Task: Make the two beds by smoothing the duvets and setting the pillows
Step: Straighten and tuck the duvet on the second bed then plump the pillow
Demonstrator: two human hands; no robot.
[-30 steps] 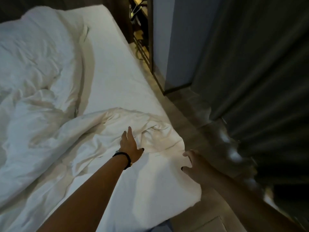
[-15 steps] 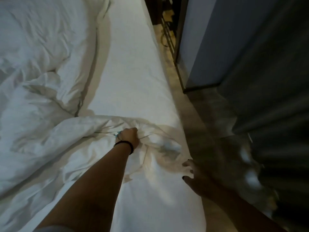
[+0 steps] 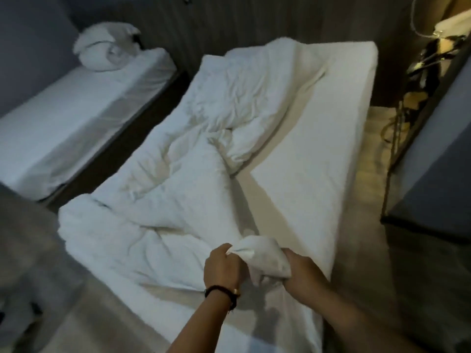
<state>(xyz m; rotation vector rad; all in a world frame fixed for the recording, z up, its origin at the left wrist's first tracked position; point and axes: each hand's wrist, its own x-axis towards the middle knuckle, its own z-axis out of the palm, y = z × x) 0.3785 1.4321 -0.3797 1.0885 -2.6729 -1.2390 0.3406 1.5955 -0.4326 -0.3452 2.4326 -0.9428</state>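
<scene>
A crumpled white duvet (image 3: 178, 174) lies bunched over the left and middle of the near bed (image 3: 318, 138), whose right half shows bare white sheet. My left hand (image 3: 221, 268), with a black wristband, and my right hand (image 3: 303, 273) both grip a gathered corner of the duvet (image 3: 260, 253) lifted near the bed's foot. The second bed (image 3: 58, 128) stands at the left with a flat white sheet. A rumpled white pillow or bundle (image 3: 107, 49) sits at its head against the wall.
A dark gap (image 3: 119, 138) separates the two beds. A grey partition (image 3: 438, 138) and a stand with cables (image 3: 418, 72) are to the right, across a narrow strip of floor (image 3: 374, 154). A blurred grey shape (image 3: 28, 250) fills the left foreground.
The view has swung from the bed's right edge to take in both beds. My right hand, which hovered free, now grips the duvet corner beside my left hand, and the corner is raised.
</scene>
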